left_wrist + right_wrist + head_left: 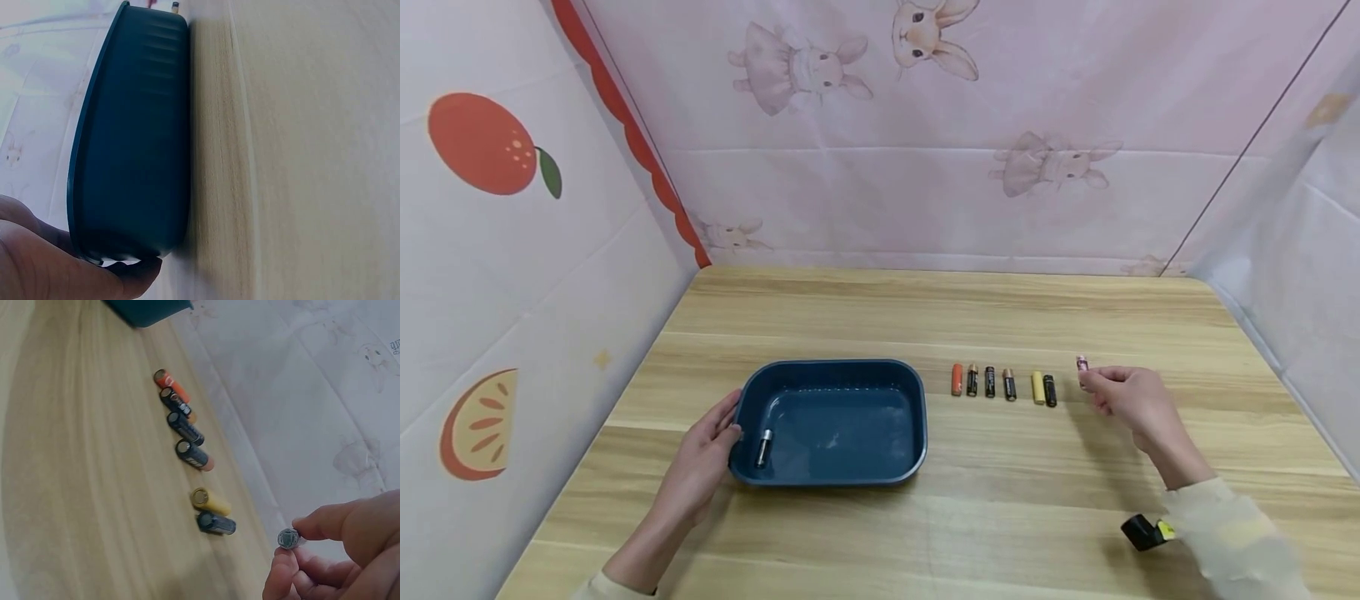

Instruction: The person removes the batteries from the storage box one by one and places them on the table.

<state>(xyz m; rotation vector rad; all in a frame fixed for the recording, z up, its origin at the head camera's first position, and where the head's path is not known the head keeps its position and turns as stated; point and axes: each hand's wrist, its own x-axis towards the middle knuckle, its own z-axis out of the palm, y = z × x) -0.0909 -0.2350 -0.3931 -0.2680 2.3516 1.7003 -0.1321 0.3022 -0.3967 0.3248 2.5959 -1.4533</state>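
Note:
My right hand (pixel 1131 404) pinches a pink battery (pixel 1082 363) between thumb and fingertips, to the right of a row of batteries. In the right wrist view the battery's round end (pixel 288 538) faces the camera. The row holds an orange battery (pixel 957 380), several black ones, some with copper ends, and a yellow battery (pixel 1038 388) beside a black battery (pixel 1050 391). At the left end of a dark blue tray (pixel 829 482), my left hand (pixel 696 458) holds the rim and outer wall. One black battery with a silver end (pixel 763 448) lies inside the tray, near its left wall.
A black object with a yellow-green part (pixel 1142 532) shows beside the right sleeve (pixel 1232 533). The wooden table (pixel 1000 550) meets a pink rabbit-print curtain (pixel 880 208) at the back, with pale hangings at both sides.

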